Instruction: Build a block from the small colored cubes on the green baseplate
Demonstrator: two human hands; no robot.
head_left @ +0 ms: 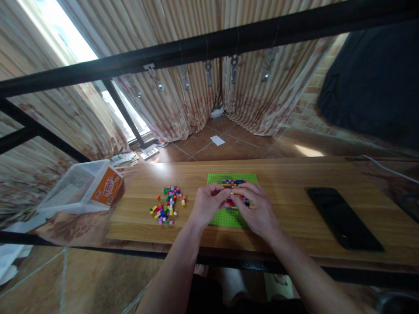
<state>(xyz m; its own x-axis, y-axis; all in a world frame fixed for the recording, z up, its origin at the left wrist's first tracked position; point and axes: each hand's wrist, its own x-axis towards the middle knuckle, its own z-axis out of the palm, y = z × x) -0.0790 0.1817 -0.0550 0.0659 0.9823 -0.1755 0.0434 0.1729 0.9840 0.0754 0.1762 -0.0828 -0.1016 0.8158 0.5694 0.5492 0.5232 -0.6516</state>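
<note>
Over a green studded baseplate [225, 218], my left hand [209, 200] and my right hand [257, 205] come together with thumbs and fingers pinched. A tiny yellow building brick [232, 193] shows where the fingertips meet, and both hands appear closed on it. Rows of multicoloured bricks [233, 181] are fixed to the baseplate; my fingers hide part of them. Left of my left hand lies a loose pile of small coloured bricks [170, 203] on the wooden tabletop [137, 218].
A black phone-like slab [343, 218] lies on the right of the tabletop. At the far left stands a clear plastic box [75, 187] with an orange label. A dark metal bar [196, 43] crosses in front of the curtains [170, 100].
</note>
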